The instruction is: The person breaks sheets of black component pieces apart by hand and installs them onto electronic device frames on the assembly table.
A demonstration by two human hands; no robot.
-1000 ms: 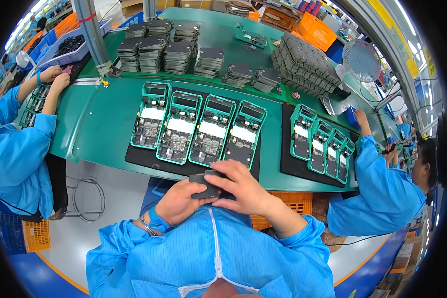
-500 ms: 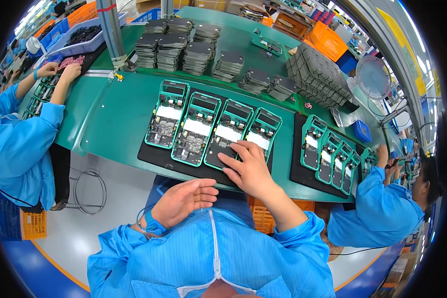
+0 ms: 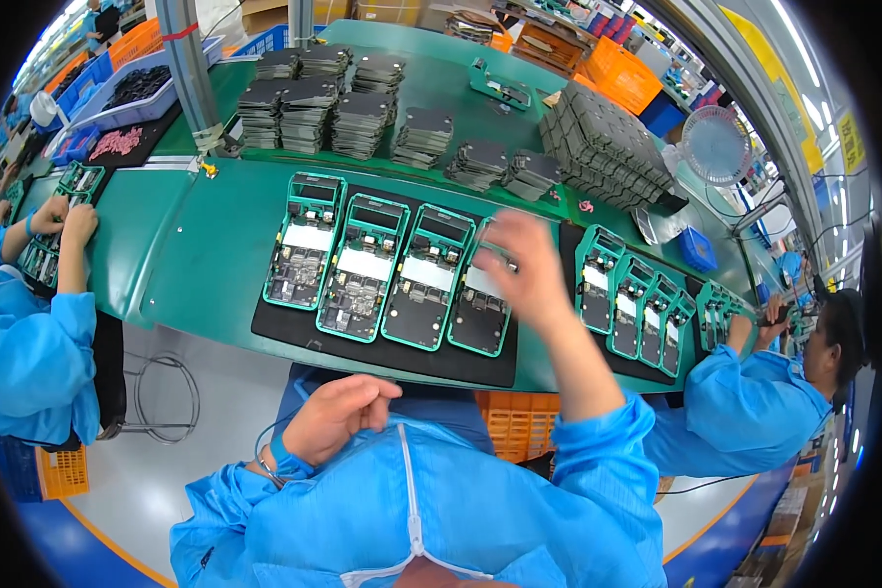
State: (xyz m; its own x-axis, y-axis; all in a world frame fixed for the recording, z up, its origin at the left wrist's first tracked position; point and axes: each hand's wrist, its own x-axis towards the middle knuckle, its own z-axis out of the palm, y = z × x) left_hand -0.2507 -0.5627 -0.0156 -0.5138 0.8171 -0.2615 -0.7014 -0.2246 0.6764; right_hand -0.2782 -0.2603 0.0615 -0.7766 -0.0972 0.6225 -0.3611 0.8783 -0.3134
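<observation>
Several green-framed electronic housings stand in a row on a black mat (image 3: 382, 365) in front of me. The leftmost housing (image 3: 299, 279) and the one beside it (image 3: 351, 304) show bare circuit boards in their lower halves. Flat black plates cover the lower halves of the third housing (image 3: 416, 312) and the rightmost housing (image 3: 477, 318). My right hand (image 3: 527, 265), smeared by motion, is over the upper right of the rightmost housing. I cannot make out anything in its fingers. Close to my body, below the mat, my left hand (image 3: 341, 416) is loosely curled, with nothing visible in it.
Stacks of dark plates (image 3: 367, 122) stand along the table's far side, with a larger pile (image 3: 608, 142) at right. More housings (image 3: 627, 314) lie on a mat to the right. Co-workers in blue sleeves (image 3: 29, 343) work on both sides. A metal post (image 3: 188, 73) rises at left.
My right hand has lifted off the lower housings and moved up and right, uncovering the rightmost one's black plate. My left hand's fingers have curled in. The view has shifted slightly.
</observation>
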